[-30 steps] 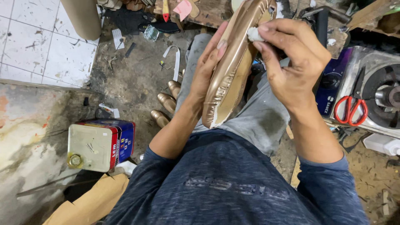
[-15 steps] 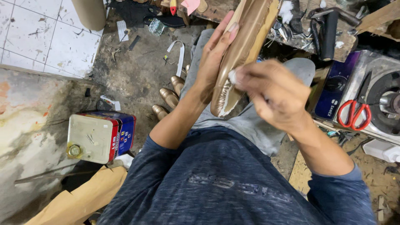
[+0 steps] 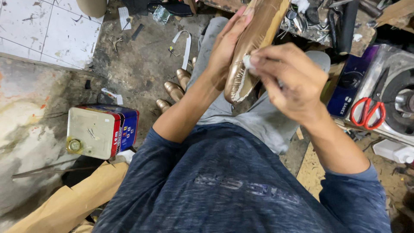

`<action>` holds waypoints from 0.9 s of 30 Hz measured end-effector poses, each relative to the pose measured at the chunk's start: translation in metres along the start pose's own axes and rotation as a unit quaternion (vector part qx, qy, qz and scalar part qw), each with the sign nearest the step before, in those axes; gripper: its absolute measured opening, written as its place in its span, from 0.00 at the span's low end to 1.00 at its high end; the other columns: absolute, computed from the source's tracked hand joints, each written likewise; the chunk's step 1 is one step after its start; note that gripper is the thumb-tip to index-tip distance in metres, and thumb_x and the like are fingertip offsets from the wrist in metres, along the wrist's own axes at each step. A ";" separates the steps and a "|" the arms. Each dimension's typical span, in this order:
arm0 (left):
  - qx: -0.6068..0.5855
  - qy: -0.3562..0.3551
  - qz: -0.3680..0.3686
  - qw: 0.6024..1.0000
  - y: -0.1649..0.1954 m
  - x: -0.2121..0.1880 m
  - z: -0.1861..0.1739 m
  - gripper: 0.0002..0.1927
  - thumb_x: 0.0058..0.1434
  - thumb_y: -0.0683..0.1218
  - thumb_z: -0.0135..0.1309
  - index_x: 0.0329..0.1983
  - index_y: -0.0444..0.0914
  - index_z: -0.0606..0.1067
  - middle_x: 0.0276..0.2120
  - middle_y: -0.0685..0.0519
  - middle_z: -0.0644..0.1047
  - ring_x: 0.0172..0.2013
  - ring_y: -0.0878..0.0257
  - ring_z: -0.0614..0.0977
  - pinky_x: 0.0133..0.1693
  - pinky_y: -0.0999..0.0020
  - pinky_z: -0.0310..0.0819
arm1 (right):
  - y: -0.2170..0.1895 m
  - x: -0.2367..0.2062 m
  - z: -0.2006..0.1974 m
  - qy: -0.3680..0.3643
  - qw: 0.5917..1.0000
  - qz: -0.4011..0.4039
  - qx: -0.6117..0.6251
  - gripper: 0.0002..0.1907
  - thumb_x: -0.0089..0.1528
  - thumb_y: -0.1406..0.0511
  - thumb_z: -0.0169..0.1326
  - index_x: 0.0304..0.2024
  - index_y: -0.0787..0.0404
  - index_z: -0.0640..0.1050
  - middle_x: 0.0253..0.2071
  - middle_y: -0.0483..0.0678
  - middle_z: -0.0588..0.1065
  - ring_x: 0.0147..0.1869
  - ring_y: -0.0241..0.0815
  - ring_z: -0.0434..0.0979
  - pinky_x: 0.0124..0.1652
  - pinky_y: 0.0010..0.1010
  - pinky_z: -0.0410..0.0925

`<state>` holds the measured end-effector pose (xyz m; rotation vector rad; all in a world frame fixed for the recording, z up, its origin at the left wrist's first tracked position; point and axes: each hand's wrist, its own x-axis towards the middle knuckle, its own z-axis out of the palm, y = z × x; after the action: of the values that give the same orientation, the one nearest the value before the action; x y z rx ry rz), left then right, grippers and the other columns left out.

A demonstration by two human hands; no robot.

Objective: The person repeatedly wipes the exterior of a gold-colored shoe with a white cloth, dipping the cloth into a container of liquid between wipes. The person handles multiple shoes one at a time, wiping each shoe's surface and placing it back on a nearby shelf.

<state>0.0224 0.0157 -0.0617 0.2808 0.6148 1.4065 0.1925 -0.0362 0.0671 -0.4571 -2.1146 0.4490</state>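
My left hand (image 3: 226, 47) grips a shiny gold shoe upper on its last (image 3: 250, 47), held upright over my lap with the lower end pointing toward me. My right hand (image 3: 293, 82) pinches a small white wad of cloth (image 3: 247, 62) and presses it against the gold surface near the lower end. I sit in grey trousers and a dark blue long-sleeved top. Several gold shoe heels (image 3: 174, 88) lie on the floor beside my left knee.
A rectangular metal glue can (image 3: 101, 131) stands on the floor at the left. Red-handled scissors (image 3: 366, 112) rest on a machine at the right. A cluttered wooden bench (image 3: 336, 21) with tools runs along the top. Brown cardboard (image 3: 69, 203) lies at bottom left. White tiles (image 3: 43, 30) cover the top-left floor.
My right hand has moved down the gold shoe with the white wad, from near its upper end to its lower end. The left hand keeps its hold.
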 end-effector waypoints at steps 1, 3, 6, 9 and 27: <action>-0.008 0.002 -0.001 1.000 -0.002 0.003 -0.002 0.30 0.70 0.47 0.53 0.73 0.37 0.61 0.56 0.44 0.77 0.49 0.57 0.83 0.49 0.60 0.82 | 0.000 -0.002 0.001 -0.012 1.000 0.000 0.011 0.12 0.57 0.82 0.64 0.43 0.73 0.79 0.48 0.58 0.78 0.48 0.51 0.82 0.46 0.35 0.75; -0.007 0.013 0.001 1.000 -0.004 0.008 -0.008 0.29 0.70 0.46 0.52 0.73 0.37 0.61 0.55 0.44 0.77 0.49 0.58 0.83 0.49 0.60 0.81 | 0.001 -0.006 0.006 -0.025 0.999 -0.011 0.031 0.12 0.57 0.81 0.63 0.42 0.72 0.80 0.48 0.58 0.79 0.48 0.51 0.82 0.47 0.36 0.76; 0.002 0.012 -0.003 1.000 -0.008 0.013 -0.014 0.29 0.71 0.46 0.52 0.73 0.37 0.60 0.54 0.45 0.78 0.49 0.58 0.83 0.48 0.61 0.82 | 0.003 -0.010 0.007 -0.021 0.999 -0.011 0.023 0.12 0.57 0.82 0.61 0.43 0.73 0.80 0.46 0.58 0.79 0.47 0.52 0.82 0.46 0.36 0.77; -0.003 -0.006 -0.020 1.000 -0.010 0.015 -0.017 0.28 0.72 0.47 0.51 0.73 0.36 0.60 0.54 0.45 0.78 0.48 0.59 0.83 0.47 0.62 0.82 | 0.006 -0.014 0.005 -0.024 1.000 0.005 0.012 0.10 0.58 0.80 0.61 0.42 0.73 0.80 0.45 0.59 0.78 0.47 0.53 0.81 0.44 0.38 0.76; 0.028 0.004 -0.007 1.000 -0.007 0.000 0.001 0.31 0.71 0.46 0.53 0.75 0.36 0.61 0.60 0.44 0.75 0.54 0.58 0.80 0.52 0.63 0.79 | 0.016 -0.006 -0.004 0.035 0.998 0.060 -0.002 0.09 0.66 0.78 0.65 0.49 0.72 0.82 0.51 0.57 0.79 0.50 0.46 0.83 0.49 0.29 0.76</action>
<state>0.0286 0.0153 -0.0641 0.3140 0.6621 1.3785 0.2016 -0.0246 0.0578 -0.5971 -2.0270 0.4906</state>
